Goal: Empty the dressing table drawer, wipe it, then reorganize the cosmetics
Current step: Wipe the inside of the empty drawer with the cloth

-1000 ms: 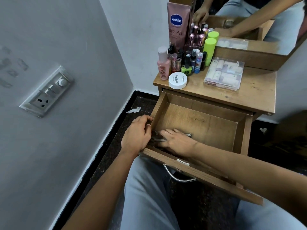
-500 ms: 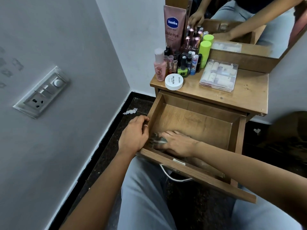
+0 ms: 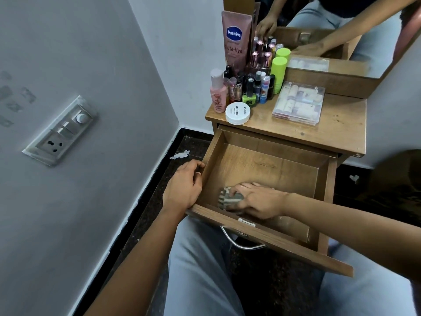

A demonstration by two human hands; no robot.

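Right grip point(image 3: 257, 199), a bare hand: closed round a wadded striped cloth point(image 3: 229, 198), thumb and fingers bunching it, pressing it down on the floor of the drawer point(image 3: 262, 165). Cloth sits at the near left corner of the drawer floor, close to the front panel. Forearm comes in over the drawer's front edge from the right.

Left grip point(image 3: 184, 185), also bare: clamped on the drawer's left wall near its front corner, fingers curled over the top edge, back of the hand outside.

Drawer pulled well out over the person's lap; apart from the cloth and hand its wooden floor shows bare. Curved metal handle point(image 3: 241, 244) hangs under the front panel.

Worktop point(image 3: 337, 124) above and behind carries the cosmetics, grouped at its left rear. Tall pink Vaseline tube point(image 3: 235, 39) stands upright at the back. Pink bottle point(image 3: 218, 92) at the left edge. A cluster of small nail polish bottles point(image 3: 249, 87) and lip products is packed beside it, with a lime green canister point(image 3: 278, 73) at the cluster's right. White round jar point(image 3: 237, 112) marked "nail polish" at the front edge, just before the cluster. Clear plastic box point(image 3: 298, 103) lies flat, apart to the right.

Mirror point(image 3: 341, 30) behind the worktop. Switchboard point(image 3: 61, 131) on the left wall. White scrap point(image 3: 180, 154) on the dark floor by the skirting.
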